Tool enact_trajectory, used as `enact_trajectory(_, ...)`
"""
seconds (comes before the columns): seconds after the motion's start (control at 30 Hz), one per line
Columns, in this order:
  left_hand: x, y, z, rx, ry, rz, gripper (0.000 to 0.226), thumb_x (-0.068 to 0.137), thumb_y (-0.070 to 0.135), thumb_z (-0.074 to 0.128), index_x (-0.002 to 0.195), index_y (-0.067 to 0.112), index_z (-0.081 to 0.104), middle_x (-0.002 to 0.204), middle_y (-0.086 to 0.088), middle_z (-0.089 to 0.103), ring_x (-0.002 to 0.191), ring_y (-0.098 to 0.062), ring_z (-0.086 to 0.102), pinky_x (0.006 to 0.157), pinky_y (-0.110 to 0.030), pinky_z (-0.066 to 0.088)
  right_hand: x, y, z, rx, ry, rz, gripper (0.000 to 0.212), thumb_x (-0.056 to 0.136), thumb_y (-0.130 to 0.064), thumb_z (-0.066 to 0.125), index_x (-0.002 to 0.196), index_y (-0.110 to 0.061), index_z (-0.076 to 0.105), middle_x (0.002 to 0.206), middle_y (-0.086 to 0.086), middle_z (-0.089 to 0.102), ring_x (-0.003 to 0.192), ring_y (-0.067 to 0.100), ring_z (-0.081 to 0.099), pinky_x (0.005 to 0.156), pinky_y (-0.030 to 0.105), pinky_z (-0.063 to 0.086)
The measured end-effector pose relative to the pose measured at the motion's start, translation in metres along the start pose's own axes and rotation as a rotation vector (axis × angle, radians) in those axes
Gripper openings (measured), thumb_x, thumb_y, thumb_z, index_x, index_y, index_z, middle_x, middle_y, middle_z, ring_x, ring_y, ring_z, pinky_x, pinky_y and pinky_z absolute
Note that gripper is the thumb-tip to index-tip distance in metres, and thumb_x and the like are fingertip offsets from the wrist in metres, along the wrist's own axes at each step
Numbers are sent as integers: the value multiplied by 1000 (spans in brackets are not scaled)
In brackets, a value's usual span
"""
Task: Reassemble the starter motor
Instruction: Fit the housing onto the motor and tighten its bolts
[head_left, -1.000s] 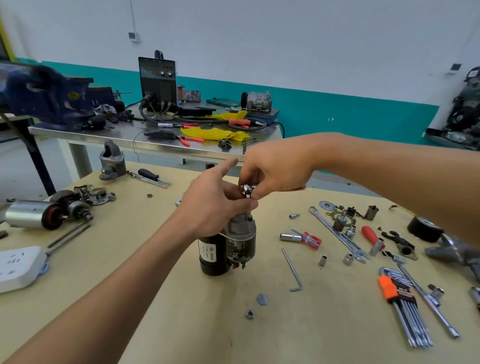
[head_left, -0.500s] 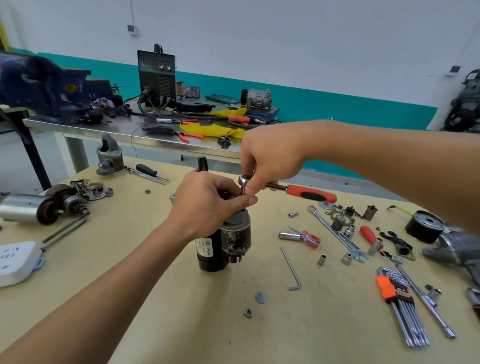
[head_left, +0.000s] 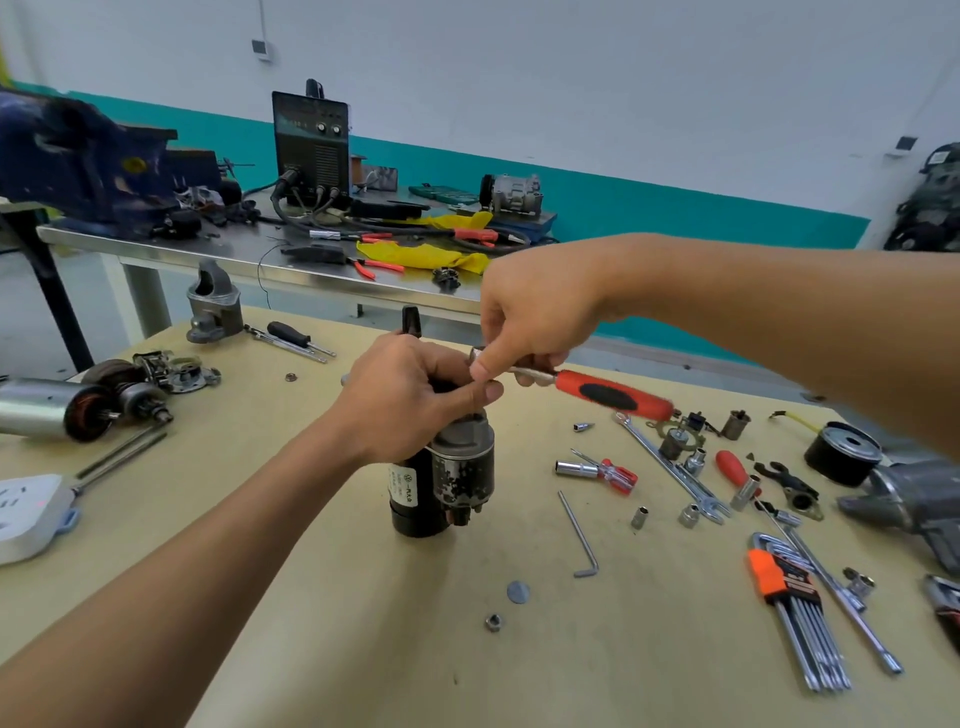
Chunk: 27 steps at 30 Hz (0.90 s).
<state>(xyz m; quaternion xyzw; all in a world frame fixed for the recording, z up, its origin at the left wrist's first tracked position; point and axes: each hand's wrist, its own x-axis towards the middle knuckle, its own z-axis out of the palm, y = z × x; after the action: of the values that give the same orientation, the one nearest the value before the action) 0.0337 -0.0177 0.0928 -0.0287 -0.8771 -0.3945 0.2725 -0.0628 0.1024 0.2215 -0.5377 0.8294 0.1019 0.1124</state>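
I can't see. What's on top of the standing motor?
The left hand grips the top of the motor; the right hand holds a red-handled ratchet over it. Fingers hide what it fits on.

Mid-scene, upright on worktop (head_left: 322, 623): starter motor (head_left: 447, 478). The left hand (head_left: 410, 395) grips its top end. Just above, the right hand (head_left: 535, 317) pinches the head of red-handled ratchet (head_left: 613, 397), handle pointing right. Nearer lie nut (head_left: 493, 622) and washer (head_left: 518, 592); hex key (head_left: 579, 535) right of motor.
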Motion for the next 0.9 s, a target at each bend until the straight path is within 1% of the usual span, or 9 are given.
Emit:
enact_trajectory(0.07, 1, -1, -4, -4, -52, 36, 37, 86, 46, 67, 68, 14, 73, 68, -6, 66, 67, -31, 60, 63, -51, 51, -4, -4, -2, -87, 14, -97, 24, 88, -42, 71, 100, -22, 74, 81, -12, 73, 76, 1, 66, 67, 20, 48)
enact_trajectory(0.17, 2, -4, -8, 11, -65, 22, 38, 83, 48, 66, 68, 14, 73, 71, -3, 65, 70, -30, 60, 67, -51, 51, -7, -6, -6, -62, 20, -187, 32, 89, -31, 73, 121, -24, 70, 101, -12, 73, 92, 0, 65, 83, 21, 51)
enact_trajectory(0.27, 0, -3, -5, 38, -54, 48, 34, 79, 52, 70, 77, 20, 80, 80, 9, 72, 76, -18, 68, 70, -48, 54, -4, -7, -6, -58, -1, -125, 24, 90, -41, 69, 103, -22, 74, 86, -12, 74, 80, 2, 67, 72, 20, 51)
enact_trajectory(0.37, 1, -3, -2, 34, -33, 61, 32, 83, 50, 72, 71, 21, 77, 83, 7, 75, 74, -19, 69, 67, -49, 54, 2, -5, -2, 16, -24, -4, 39, 91, -51, 65, 77, -15, 73, 63, -5, 73, 61, 6, 68, 57, 22, 49)
enact_trajectory(0.43, 2, -4, -4, 33, -63, 77, 36, 86, 48, 67, 67, 19, 74, 77, 7, 72, 70, -21, 65, 63, -50, 52, 2, -5, -2, -21, 7, -10, 38, 89, -52, 66, 81, -15, 76, 65, -5, 73, 65, 8, 69, 58, 22, 50)
enact_trajectory(0.6, 5, -7, -10, 53, -132, 108, 41, 86, 45, 64, 77, 8, 79, 82, 0, 71, 78, -26, 66, 69, -48, 53, -7, -8, -6, -60, 43, -194, 36, 87, -35, 74, 121, -24, 70, 97, -16, 72, 90, -2, 64, 81, 19, 51)
enact_trajectory(0.7, 5, -9, -7, 74, -97, 135, 34, 84, 50, 67, 73, 20, 79, 80, 11, 71, 75, -16, 66, 68, -45, 52, -6, -5, -4, -45, 23, -143, 26, 89, -40, 71, 106, -21, 74, 84, -15, 73, 79, -3, 67, 74, 19, 52)
enact_trajectory(0.8, 5, -7, -1, 113, -36, 128, 25, 83, 54, 65, 63, 39, 70, 88, 19, 75, 79, -10, 68, 75, -45, 50, -1, -1, 0, 24, -28, -10, 36, 90, -49, 66, 82, -15, 75, 68, -5, 75, 65, 5, 71, 60, 21, 53)
enact_trajectory(0.9, 6, -9, -1, 100, -77, 168, 46, 87, 58, 58, 69, 20, 77, 88, 9, 76, 82, -15, 70, 75, -48, 51, 1, -3, 1, -73, 28, -52, 33, 90, -49, 66, 94, -18, 76, 76, -10, 73, 75, 6, 68, 61, 18, 47)
